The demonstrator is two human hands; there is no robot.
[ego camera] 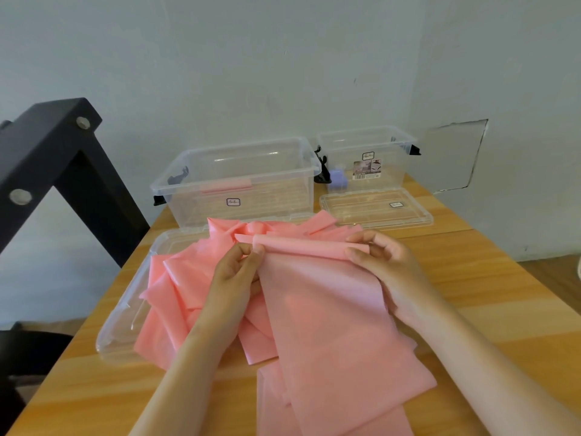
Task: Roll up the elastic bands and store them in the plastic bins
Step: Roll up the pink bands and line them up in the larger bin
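Pink flat elastic band (330, 309) in front of large clear plastic bin (239, 180), far edge rolled | left hand (234, 272) and right hand (382, 265) pinch roll ends | risk: uneven tension, roll telescopes or springs open

Stuff you can't really make out here

The band (330, 325) runs off the bottom edge at 6 o'clock, so no telling where it ends. The lid (125, 309) at 8 o'clock is mostly buried under the pink pile (169, 297). The purple thing (339, 177) in the bin (393, 165) at 1 o'clock is just a blur through the plastic, and its sticker (367, 169) is way too tiny to read. The black frame (47, 158) at 9 o'clock and a white bit (579, 265) at 3 o'clock get chopped by the edges.
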